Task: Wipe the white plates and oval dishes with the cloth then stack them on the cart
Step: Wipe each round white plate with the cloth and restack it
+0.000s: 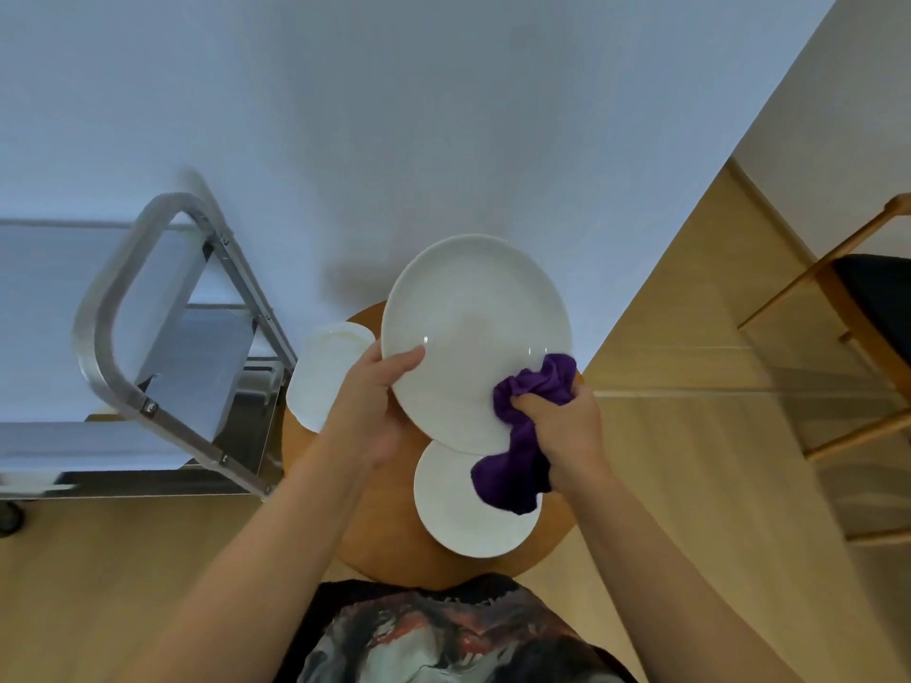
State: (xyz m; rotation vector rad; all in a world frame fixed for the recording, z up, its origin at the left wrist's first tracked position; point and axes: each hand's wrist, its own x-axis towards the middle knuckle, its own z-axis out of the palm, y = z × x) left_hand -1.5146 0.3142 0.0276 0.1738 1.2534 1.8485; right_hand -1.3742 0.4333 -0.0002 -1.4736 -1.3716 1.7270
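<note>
A white wall (pixel 394 115) and pale wood floor (pixel 690 337) frame a steel cart (pixel 162 337) at left and a wooden chair (pixel 848 308) at right. Between them stands a small round tabletop (pixel 374 525). Above it, a person tilts a large white plate (pixel 468 327), the left hand (pixel 367 411) gripping its left rim, thumb across the face. The right hand (pixel 567 431) clutches a bunched purple cloth (pixel 522 436) against the plate's lower right edge. A smaller plate (pixel 463 515) lies on the tabletop below; an oval dish (pixel 320 372) rests at the tabletop's left edge, beside the cart.
</note>
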